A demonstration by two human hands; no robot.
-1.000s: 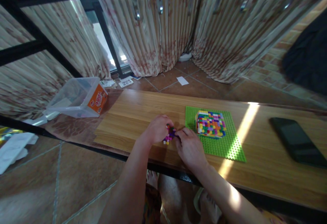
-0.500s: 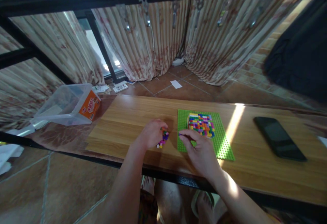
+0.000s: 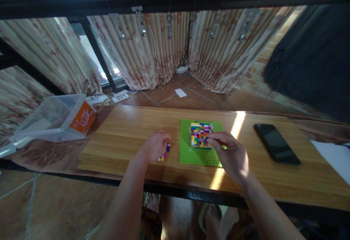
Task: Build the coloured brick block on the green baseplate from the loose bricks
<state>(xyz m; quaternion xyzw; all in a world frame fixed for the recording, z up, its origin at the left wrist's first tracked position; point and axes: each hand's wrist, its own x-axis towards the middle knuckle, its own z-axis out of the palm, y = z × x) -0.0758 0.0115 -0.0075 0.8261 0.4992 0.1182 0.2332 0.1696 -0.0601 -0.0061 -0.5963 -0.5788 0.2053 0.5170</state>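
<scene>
R hand (image 3: 232, 154) has thumb & index pinched on a small dark purple brick (image 3: 207, 138), held at the near R part of the multicolored brick block (image 3: 201, 132); can't tell if it's touching the block's top; block sits on the green baseplate (image 3: 186, 155), toward its far side, w/ bare studs showing L & in front; L hand (image 3: 155, 146) is on the wood tabletop (image 3: 117, 138), L of the plate, fingers curled over a small pile of loose bricks (image 3: 164, 155), mostly purple & pink w/ some white & yellow; can't tell if those fingers grip any; black phone (image 3: 276, 143) lies R of the plate, well apart; clear plastic bin (image 3: 51, 117) w/ orange label is far L, beyond the tabletop's edge.
</scene>
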